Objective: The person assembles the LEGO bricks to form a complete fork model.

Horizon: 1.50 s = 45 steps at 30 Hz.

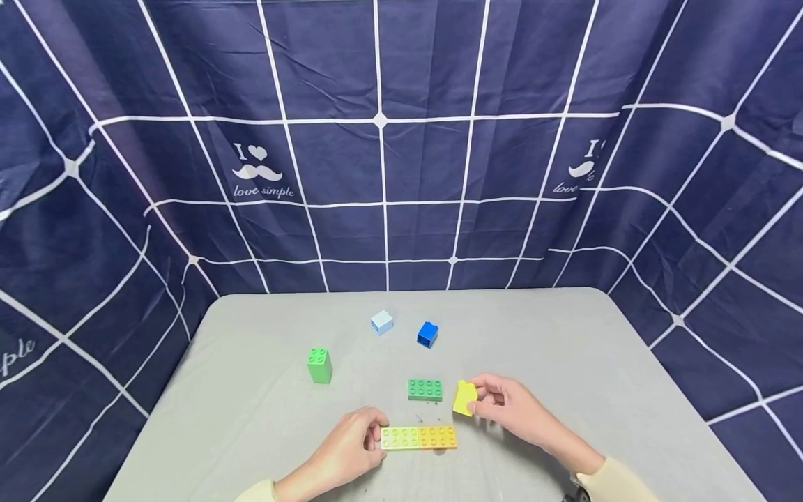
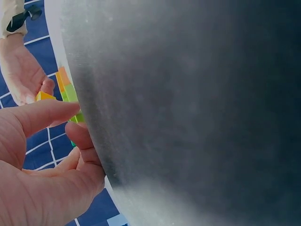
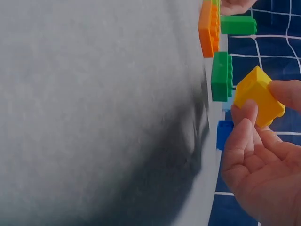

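My right hand (image 1: 511, 408) pinches a yellow toy brick (image 1: 465, 398) between thumb and fingers. In the right wrist view the yellow brick (image 3: 260, 98) is tilted and held off the table. My left hand (image 1: 353, 446) grips the left end of a lime-green brick (image 1: 399, 438) lying on the table. An orange brick (image 1: 438, 437) sits end to end against the lime one, both studs up. Just behind them lies a green brick (image 1: 424, 390), left of the yellow one. The left wrist view shows my left thumb and fingers (image 2: 77, 134) around the lime brick's end, partly hiding it.
A tall green brick (image 1: 320, 366) stands upright at the left of the grey table (image 1: 251, 418). Farther back lie a light-blue brick (image 1: 382, 322) and a dark-blue brick (image 1: 428, 334). Dark-blue curtains (image 1: 426, 160) with white lines surround the table's back and sides.
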{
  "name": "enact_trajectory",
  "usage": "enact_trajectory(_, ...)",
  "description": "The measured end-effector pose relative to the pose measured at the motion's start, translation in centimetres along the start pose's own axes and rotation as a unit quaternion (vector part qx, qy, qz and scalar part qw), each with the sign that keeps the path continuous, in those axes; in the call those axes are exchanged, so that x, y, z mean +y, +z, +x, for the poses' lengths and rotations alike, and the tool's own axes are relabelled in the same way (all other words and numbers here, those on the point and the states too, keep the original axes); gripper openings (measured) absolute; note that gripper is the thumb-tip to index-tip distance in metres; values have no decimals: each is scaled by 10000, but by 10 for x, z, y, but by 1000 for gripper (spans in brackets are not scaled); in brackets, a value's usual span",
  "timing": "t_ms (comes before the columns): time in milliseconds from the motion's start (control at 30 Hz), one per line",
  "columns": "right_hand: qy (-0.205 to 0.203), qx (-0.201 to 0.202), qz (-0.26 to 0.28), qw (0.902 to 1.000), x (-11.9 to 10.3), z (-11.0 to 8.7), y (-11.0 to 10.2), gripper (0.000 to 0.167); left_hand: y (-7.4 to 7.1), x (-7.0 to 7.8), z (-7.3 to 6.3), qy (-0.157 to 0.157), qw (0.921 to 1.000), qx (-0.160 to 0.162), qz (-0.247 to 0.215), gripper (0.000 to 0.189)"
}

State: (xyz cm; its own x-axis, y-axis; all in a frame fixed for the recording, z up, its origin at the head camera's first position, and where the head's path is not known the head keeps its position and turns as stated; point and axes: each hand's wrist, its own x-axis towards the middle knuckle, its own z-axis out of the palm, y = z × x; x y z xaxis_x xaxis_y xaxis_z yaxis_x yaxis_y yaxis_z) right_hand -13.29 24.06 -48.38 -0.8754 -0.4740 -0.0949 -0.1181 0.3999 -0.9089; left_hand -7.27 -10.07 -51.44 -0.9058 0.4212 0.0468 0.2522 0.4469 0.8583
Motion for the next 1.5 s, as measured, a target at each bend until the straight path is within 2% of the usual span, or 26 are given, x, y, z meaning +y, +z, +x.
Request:
enact_trajectory(367,-13,-217,268,9994,0,-9,10,38,1,-1,-3,57,10000,28,58,32)
enact_trajectory(767,-171,-349,-55,9992,0,-14,22,33,1,0,-3,-12,10000,31,14,32)
enact_trajectory(967,-182,-306,-90,9993,-1,-15,26,33,1,0,-4,-32,10000,14,-21,31)
enact_trajectory(1500,-555,-85,-500,9972,2,-18,34,30,-1,0,-1,34,10000,-5,49,29)
